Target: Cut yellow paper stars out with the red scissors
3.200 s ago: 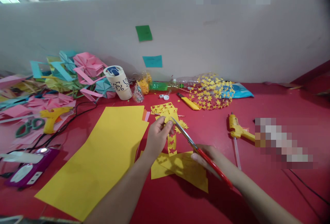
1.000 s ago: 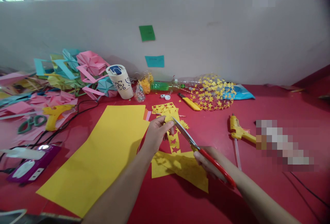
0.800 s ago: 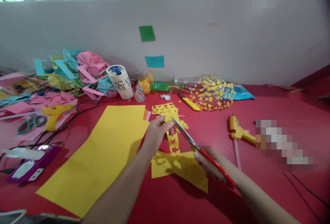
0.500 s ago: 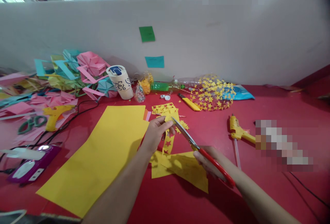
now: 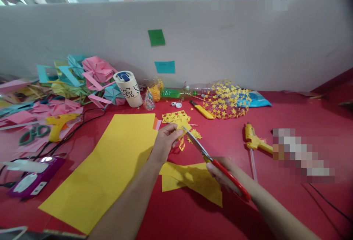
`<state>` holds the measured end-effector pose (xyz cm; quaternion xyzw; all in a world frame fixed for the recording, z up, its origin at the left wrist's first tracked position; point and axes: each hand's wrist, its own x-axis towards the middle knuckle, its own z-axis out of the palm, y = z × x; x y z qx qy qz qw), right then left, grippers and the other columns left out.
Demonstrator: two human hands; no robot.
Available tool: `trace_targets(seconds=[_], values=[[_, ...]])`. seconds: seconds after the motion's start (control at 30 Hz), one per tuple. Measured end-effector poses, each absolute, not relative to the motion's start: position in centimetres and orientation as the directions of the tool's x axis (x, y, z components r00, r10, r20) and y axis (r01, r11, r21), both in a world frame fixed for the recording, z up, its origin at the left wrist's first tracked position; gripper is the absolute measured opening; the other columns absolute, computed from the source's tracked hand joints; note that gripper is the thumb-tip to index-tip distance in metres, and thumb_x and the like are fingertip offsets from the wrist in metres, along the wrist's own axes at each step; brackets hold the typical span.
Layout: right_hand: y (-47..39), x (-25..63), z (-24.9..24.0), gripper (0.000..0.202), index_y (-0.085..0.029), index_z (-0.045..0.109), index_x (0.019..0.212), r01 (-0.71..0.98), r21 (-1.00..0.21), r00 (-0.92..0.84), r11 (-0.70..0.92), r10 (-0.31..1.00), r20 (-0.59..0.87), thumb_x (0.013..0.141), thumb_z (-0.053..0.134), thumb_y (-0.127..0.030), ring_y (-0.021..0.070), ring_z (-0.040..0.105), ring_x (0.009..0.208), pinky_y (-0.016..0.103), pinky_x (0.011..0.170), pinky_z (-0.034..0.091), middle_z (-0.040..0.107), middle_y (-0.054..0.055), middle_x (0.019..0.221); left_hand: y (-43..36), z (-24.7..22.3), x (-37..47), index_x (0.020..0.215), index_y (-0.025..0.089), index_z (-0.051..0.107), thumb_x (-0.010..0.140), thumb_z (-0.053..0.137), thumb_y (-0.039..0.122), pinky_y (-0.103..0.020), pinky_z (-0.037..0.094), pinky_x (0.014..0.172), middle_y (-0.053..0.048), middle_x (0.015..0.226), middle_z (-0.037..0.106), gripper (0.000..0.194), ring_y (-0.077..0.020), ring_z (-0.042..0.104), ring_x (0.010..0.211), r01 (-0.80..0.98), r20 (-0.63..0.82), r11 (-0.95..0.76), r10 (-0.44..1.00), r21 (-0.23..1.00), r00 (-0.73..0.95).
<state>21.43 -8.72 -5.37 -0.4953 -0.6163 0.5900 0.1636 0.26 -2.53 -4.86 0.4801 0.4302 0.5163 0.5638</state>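
Between the thumb and fingers of my left hand (image 5: 164,142) is a small piece of yellow paper (image 5: 184,123). My right hand (image 5: 222,172) grips red-handled scissors (image 5: 230,179), whose blades point up and left and meet the paper close to my left thumb. A thin yellow cut-out strip (image 5: 182,145) hangs below my left fingers. Small yellow paper stars (image 5: 195,134) lie heaped just behind the blades. Star-punched yellow scraps (image 5: 175,116) rest beyond my left hand. Larger yellow pieces (image 5: 193,181) lie on the table under my hands.
Large yellow sheets (image 5: 110,162) cover the table's left middle. Glue guns lie left (image 5: 59,124) and right (image 5: 255,138). A yellow cutter (image 5: 204,111), a white tumbler (image 5: 129,91) and star-covered clear plastic (image 5: 227,100) stand or lie near the grey partition (image 5: 206,41). Folded coloured paper (image 5: 96,70) fills the back left.
The star-punched strip that hung below my left hand is gone from there; a thin curled remnant shows instead. My hands and the scissors have barely moved.
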Motion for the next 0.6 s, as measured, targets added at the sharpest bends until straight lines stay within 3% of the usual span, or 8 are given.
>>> trace_targets(seconds=[0.33, 0.6], values=[[-9.7, 19.9, -6.7, 0.045, -0.019, 0.044, 0.065, 0.316, -0.900, -0.382, -0.300, 0.828, -0.410, 0.081, 0.044, -0.061, 0.0054, 0.035, 0.031, 0.016, 0.034, 0.032, 0.037, -0.009, 0.040, -3.6, -4.5, 0.9, 0.063, 0.017, 0.049, 0.083, 0.054, 0.030, -0.018, 0.024, 0.041, 0.006, 0.049, 0.036, 0.024, -0.0045, 0.031, 0.042, -0.104, 0.067, -0.055, 0.992, 0.993, 0.109], [-9.4, 19.7, -6.9, 0.035, -0.020, 0.046, 0.064, 0.333, -0.846, -0.361, -0.416, 0.773, -0.522, 0.077, 0.057, -0.050, 0.0066, 0.037, 0.030, 0.017, 0.031, 0.030, 0.037, -0.009, 0.040, -3.6, -4.9, 1.2, 0.064, 0.016, 0.049, 0.083, 0.055, 0.030, -0.017, 0.024, 0.039, 0.007, 0.047, 0.038, 0.025, -0.0037, 0.033, 0.040, -0.138, 0.050, -0.034, 0.993, 0.990, 0.110]])
